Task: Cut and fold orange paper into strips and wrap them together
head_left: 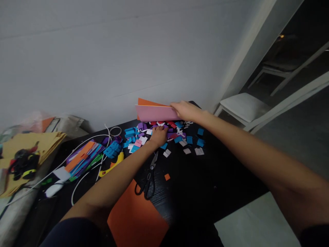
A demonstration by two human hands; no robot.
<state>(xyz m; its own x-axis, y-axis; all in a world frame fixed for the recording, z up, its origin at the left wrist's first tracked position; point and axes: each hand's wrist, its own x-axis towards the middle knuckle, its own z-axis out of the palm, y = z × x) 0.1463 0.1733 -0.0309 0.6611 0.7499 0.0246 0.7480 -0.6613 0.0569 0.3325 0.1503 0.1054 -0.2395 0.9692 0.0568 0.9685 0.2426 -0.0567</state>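
My right hand is closed on coloured sheets: a pink sheet in front and an orange sheet behind it. The sheets are raised against the wall above the table's back edge. My left hand lies over a pile of cut paper pieces in blue, purple, white, pink and red, its fingers spread and partly hidden among them. Below that hand, black-handled scissors rest on the table. Another orange sheet lies at the front, partly under my left forearm.
On the left are a yellow glue gun, a bundle of coloured strips, a white cable and a white mouse-shaped object. Further left, yellow envelopes carry dark tools. A white chair stands at the right beyond the black table.
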